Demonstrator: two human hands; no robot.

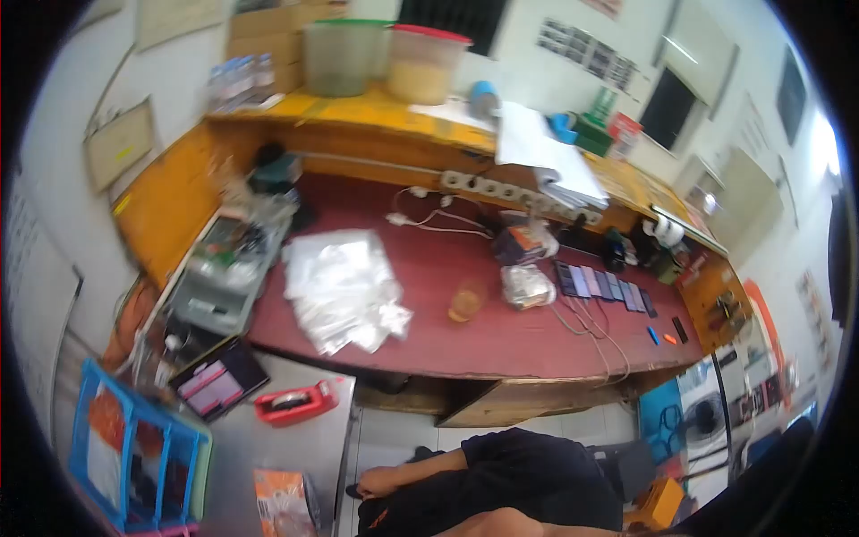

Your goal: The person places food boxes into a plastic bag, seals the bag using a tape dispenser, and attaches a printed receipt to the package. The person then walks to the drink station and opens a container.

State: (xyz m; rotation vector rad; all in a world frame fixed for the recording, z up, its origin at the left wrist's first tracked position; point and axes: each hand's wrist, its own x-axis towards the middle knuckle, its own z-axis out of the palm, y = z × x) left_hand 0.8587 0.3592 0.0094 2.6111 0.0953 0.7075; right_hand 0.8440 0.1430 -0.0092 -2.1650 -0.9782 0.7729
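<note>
One red desk point(438, 345), white walls point(514, 67)

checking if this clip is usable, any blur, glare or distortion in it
Head view: strong fisheye bend, with the desk edge curving and the corners black; soft blur throughout, the wall sheets unreadable; blown-out glare near the right edge; pale highlights on the plastic bags.

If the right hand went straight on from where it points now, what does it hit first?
Right hand points picture-left, so probably the edge of the grey table. The dark shoe comes first in the picture but looks lower, near the floor; depth is unclear.
</note>
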